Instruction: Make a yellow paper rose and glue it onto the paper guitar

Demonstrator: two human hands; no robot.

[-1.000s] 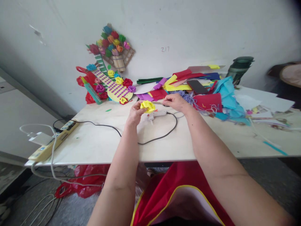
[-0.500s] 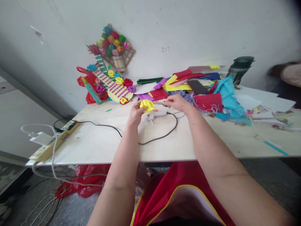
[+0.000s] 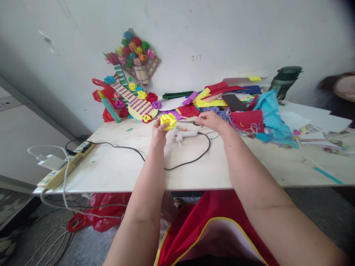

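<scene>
Soft, even light pales the table (image 3: 122, 173), the wall (image 3: 235, 33) greying toward the left (the view's far right corner blackens), fine details slightly blurred.

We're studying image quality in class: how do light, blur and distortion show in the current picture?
Head view: soft light on the tabletop, no hard shadows standing out; head view: scraps at the right look smeared, detail on the yellow flower is soft; head view: the upper right corner falls dark, the right forearm looms large against the right hand, perhaps wide-lens distortion.
</scene>
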